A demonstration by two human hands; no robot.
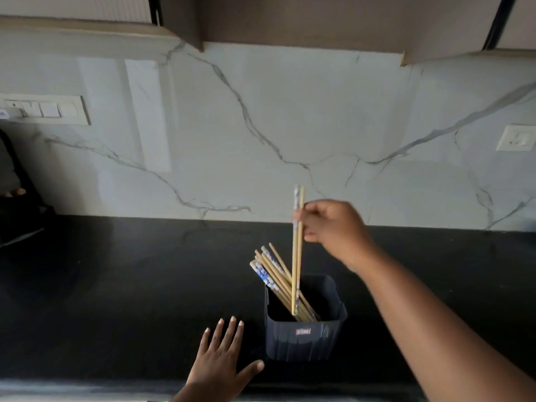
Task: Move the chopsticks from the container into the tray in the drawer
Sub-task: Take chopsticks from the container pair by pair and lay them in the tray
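Wooden pair of pale chopsticks upright, tips inside dark ribbed plastic container | right hand pinches pair near top | left hand spread flat on black countertop beside container | remaining chopsticks lean left | drawer tray unseen

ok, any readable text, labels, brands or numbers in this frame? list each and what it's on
Nothing legible.
Small red and white label on the front of the dark container: too blurred to read.
Blue print on the white chopstick tops: a pattern, no readable characters.
Switch panel and wall socket: no markings that can be made out.
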